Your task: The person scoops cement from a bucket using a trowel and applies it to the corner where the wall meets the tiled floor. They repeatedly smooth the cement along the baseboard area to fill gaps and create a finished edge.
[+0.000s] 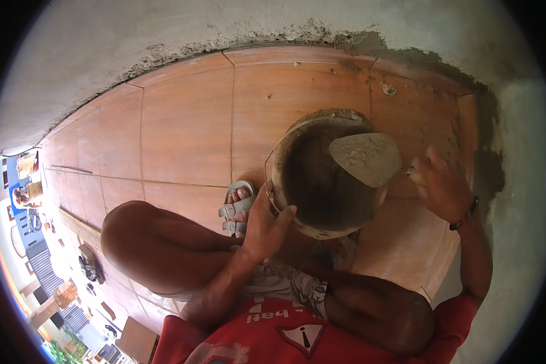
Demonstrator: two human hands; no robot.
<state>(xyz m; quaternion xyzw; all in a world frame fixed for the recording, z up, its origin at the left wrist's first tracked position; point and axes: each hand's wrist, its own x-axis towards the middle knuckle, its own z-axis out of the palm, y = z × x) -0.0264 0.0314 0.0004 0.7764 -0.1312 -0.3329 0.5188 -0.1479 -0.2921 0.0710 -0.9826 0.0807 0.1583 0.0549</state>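
A round bucket (279,176) with a mortar-crusted rim stands in front of me, wet grey mortar (321,188) inside it. My left hand (268,224) grips the bucket's near left rim, thumb over the edge. In my right hand (440,185) is the handle of a trowel, fingers closed round it. The trowel's blade (367,159), coated with mortar, reaches over the right part of the bucket's opening. Most of the handle is hidden by my fingers.
Orange floor tiles (188,127) run up to the wall (194,27), with a tile skirting along its foot. Fresh dark mortar (488,139) lines the right corner above the skirting. A mortar lump (388,89) lies on the floor. My sandalled foot (236,206) is beside the bucket.
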